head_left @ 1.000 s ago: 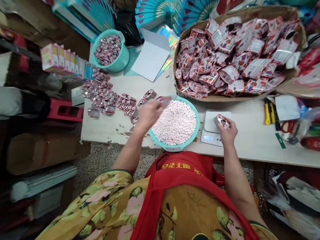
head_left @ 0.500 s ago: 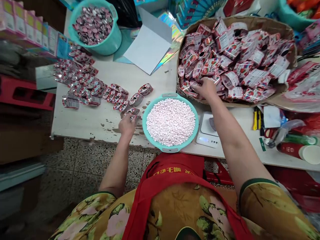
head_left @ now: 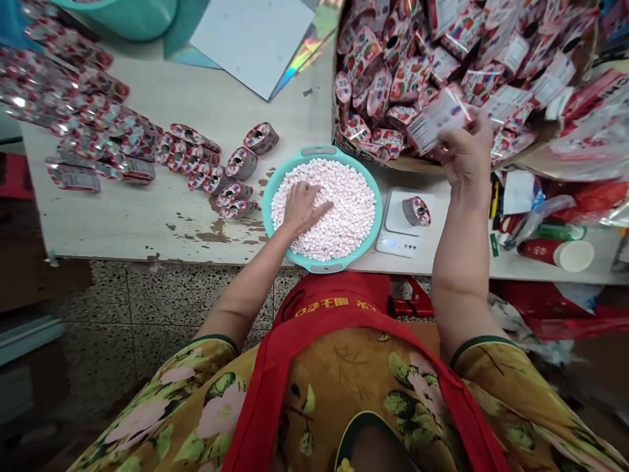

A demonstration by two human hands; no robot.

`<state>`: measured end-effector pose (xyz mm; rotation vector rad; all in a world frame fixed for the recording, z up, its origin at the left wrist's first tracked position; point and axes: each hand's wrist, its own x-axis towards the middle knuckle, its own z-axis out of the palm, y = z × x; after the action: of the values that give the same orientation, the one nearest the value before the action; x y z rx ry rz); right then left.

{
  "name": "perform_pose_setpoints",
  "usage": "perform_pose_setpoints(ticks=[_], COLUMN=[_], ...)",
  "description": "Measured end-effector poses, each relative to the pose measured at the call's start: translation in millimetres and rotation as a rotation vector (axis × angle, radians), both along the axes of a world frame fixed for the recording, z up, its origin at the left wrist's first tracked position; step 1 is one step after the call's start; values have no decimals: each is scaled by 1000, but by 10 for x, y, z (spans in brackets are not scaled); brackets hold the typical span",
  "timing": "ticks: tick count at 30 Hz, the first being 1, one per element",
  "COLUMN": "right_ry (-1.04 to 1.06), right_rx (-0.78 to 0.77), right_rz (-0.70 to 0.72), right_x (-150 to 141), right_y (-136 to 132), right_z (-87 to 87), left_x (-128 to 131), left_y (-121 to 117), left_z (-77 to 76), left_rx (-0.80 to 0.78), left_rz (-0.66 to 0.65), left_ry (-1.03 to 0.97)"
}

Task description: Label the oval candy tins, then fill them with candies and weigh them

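Observation:
My left hand [head_left: 303,208] rests on the small pale pink candies [head_left: 344,210] heaped in a turquoise basin [head_left: 377,223], its fingers spread. Up by the cardboard box [head_left: 339,131], my right hand [head_left: 466,145] grips a pink strawberry-printed candy container [head_left: 435,124] with its label turned up. Many similar containers [head_left: 413,72] fill that box. A single container [head_left: 417,211] sits on the white scale [head_left: 399,244], right of the basin. Left of the basin stand several containers [head_left: 238,196] with a hole in their tops.
Rows of packed containers [head_left: 93,131] cover the table's left side. Behind them are a turquoise bucket [head_left: 132,19] and a white sheet [head_left: 253,39]. To the right lie a paper cup [head_left: 560,254], a green bottle [head_left: 560,231] and plastic bags [head_left: 597,131].
My left hand has moved right from the standing containers into the candies. My right hand has lifted a container from the box and shifted right. The view has tilted down.

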<state>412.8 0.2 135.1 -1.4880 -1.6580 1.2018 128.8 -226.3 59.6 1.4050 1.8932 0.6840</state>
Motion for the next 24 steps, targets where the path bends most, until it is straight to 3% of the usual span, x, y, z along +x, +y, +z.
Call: perform_pose_setpoints(ticks=[3,8,12,16,19,22,24], right_ry=[288,541,621,525,434,335,247], right_rx=[-132,-298,-379,-392,-308,-186,-93], right_rz=[-85,-61,-27,7,56,161,205], right_x=[168,-21,-193,-327,-480,-702,-863], right_y=[-504,-1182,-1497,-1704,-1824,-1928,-1980], right_z=[-93,-321,-271,-176,-100,-28,-12], left_x=[152,306,255,192,221,336,433], left_y=[112,217,238,193,163,174,196], left_z=[-18,-4,78,377,723,1020,1121], left_rx=[0,-28,6,26,45,119,166], left_rz=[67,135,336,525,509,487,528], left_ry=[19,96,-193,-722,-1037,-1195,-1196])
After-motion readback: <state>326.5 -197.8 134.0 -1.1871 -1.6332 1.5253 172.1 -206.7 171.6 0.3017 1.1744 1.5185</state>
